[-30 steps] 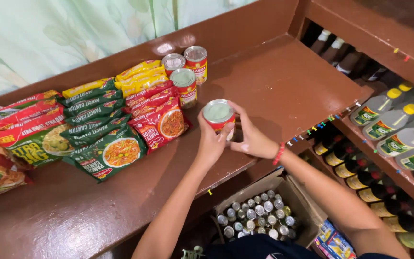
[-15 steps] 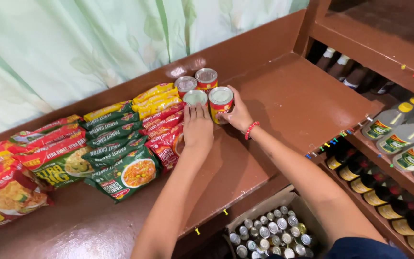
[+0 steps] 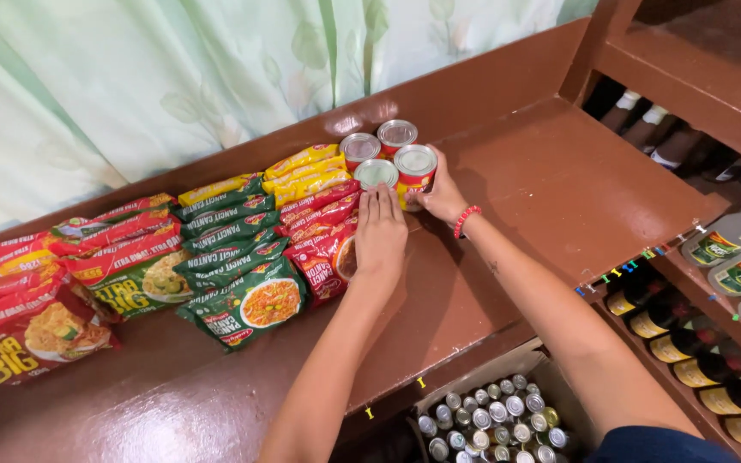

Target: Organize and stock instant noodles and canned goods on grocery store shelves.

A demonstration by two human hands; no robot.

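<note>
Brown wood makes up the shelf (image 3: pixel 551 189), and a cluster of four red cans with silver lids stands on it against the back board. The front-right can (image 3: pixel 414 168) of that cluster is in the right hand (image 3: pixel 442 195): the fingers wrap round its right side with the thumb near the lid, so the hand is closed on it while the can stands upright on the shelf. A red bead bracelet (image 3: pixel 466 219) circles that wrist. The left hand (image 3: pixel 380 236) lies flat, palm down, fingers straight and together, its fingertips touching the near side of the front-left can (image 3: pixel 376 173); it grips nothing. Behind these two, touching them, stand the back-left can (image 3: pixel 359 147) and the back-right can (image 3: pixel 397 135).

Left of the cans, just beside them, lie yellow noodle packets (image 3: pixel 306 171), and in front of those a stack of red noodle packets (image 3: pixel 323 231), partly under the left hand. Further left of the cans come green noodle packets (image 3: pixel 237 274) in an overlapping row, then red-and-green packets (image 3: pixel 126 257), and at the far left large red packets (image 3: pixel 19 317). A pale green leaf-print curtain (image 3: pixel 173 77) hangs behind the shelf's back board.

Below the shelf's front edge, well under the cans, an open cardboard box (image 3: pixel 490 420) holds many small tins seen from above. To the right of the shelf, lower racks carry dark bottles (image 3: pixel 688 351) with yellow labels and clear bottles (image 3: pixel 731 236) with yellow caps.
</note>
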